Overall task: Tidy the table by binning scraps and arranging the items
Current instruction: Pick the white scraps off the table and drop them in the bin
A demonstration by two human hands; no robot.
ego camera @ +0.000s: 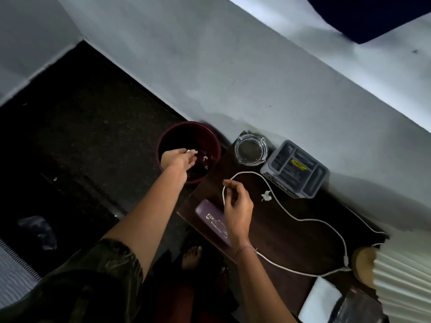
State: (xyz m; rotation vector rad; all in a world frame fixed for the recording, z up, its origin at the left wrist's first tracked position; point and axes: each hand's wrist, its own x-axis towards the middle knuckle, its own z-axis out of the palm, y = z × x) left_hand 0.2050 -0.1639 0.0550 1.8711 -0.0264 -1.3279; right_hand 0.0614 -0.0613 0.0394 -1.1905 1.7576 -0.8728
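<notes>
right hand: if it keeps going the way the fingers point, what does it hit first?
Probably the white cord looping just beyond the right hand; past that, the glass ashtray. The hand's height above the table is unclear, so it might pass over the cord.

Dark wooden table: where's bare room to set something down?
Most open: the dark wooden table between the purple book and the looping white cord. A smaller patch lies inside the cord's loop, but a white paper scrap sits there. Crowded: the wall edge, with the clear glass ashtray and grey plastic organiser tray, and the lamp corner.
</notes>
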